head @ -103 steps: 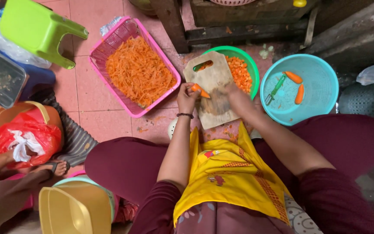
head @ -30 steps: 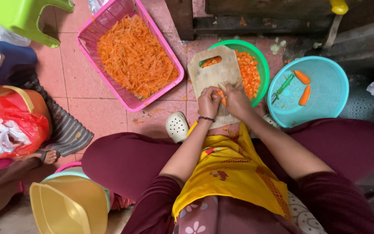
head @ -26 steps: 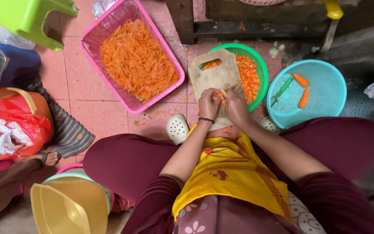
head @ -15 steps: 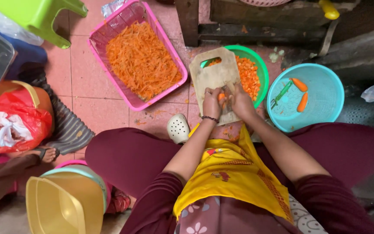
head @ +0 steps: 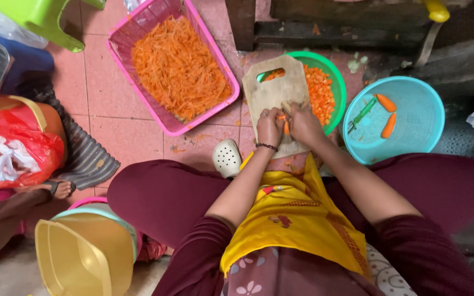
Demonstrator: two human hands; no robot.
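Note:
A wooden cutting board [head: 274,90] lies across the rim of a green bowl [head: 336,82] of diced carrot. My left hand [head: 270,126] presses a piece of carrot [head: 285,127] onto the board's near end. Right beside it, my right hand [head: 304,121] grips a knife [head: 292,107] whose blade is mostly hidden, its edge against the carrot. Both hands sit close together, fingers curled.
A pink basket [head: 165,118] of shredded carrot sits at the left. A turquoise basket [head: 423,129] at the right holds two whole carrots and a green peeler. A white clog [head: 227,158], yellow container [head: 78,252], red bag [head: 12,153], green stool [head: 45,19] and another person's foot [head: 56,189] lie nearby.
My hands have slid from the board's middle to its near end, still cutting carrot. The camera view has shifted slightly; the baskets and bowl stay put.

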